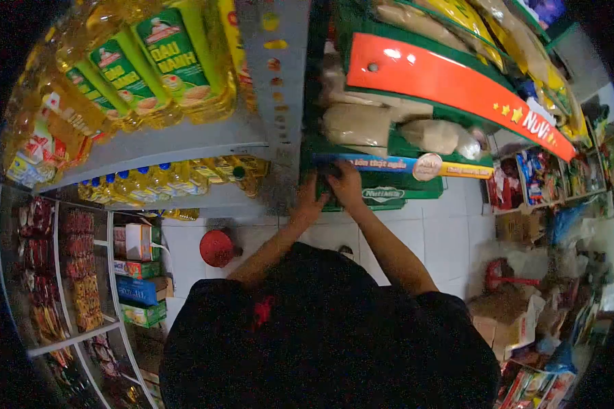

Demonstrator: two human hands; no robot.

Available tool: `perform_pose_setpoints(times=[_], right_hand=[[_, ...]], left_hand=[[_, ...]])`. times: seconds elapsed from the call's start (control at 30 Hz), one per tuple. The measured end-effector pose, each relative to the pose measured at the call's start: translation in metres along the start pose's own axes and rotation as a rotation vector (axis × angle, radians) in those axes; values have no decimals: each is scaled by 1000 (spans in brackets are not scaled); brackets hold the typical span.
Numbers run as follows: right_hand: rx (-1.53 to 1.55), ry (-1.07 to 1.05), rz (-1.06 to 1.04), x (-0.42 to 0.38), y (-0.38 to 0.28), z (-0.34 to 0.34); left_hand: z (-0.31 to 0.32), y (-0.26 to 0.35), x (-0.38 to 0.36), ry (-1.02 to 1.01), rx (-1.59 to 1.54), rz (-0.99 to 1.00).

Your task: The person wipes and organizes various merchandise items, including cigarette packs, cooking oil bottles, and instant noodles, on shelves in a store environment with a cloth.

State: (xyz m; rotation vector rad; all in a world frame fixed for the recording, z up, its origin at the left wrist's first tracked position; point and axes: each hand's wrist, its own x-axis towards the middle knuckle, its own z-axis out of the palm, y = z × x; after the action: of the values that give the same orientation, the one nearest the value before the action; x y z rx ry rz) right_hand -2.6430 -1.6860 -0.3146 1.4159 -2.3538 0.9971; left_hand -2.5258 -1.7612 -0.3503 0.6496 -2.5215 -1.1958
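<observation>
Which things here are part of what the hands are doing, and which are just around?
Part of it, it seems:
- left hand
- right hand
- green rack
- blue and yellow strip

Just around:
- oil bottles
- grey shelf
- round red object
- bagged goods

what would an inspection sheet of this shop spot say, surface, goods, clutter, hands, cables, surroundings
surface: green rack with a blue-yellow strip along one shelf edge
job's things: wrapped packs on the rack above the strip; contents unclear
clutter: cardboard and plastic bags at right; red round item on the tiled floor
grippers: two bare hands, left and right, near the strip's left end; grip too blurred to tell
cables: thin white curve by the boxes at left, perhaps a cable
surroundings: oil bottles on a grey shelf at left; stocked shelves both sides
</observation>
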Motion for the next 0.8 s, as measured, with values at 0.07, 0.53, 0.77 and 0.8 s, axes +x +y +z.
perform_pose_setpoints(times=[0.07,0.53,0.77,0.8], right_hand=[[440,-50,280,4,-36,-35],[662,-38,-253,54,-171,-123],[514,-155,-172,78,-197,-105],[450,-165,-191,79,-198,-101]], left_hand=[[-12,13,-3,-104,-236,112],[-240,134,-45,912,-100,340],[-256,131,-27,588,559,268],[-261,129,-29,585,560,269]])
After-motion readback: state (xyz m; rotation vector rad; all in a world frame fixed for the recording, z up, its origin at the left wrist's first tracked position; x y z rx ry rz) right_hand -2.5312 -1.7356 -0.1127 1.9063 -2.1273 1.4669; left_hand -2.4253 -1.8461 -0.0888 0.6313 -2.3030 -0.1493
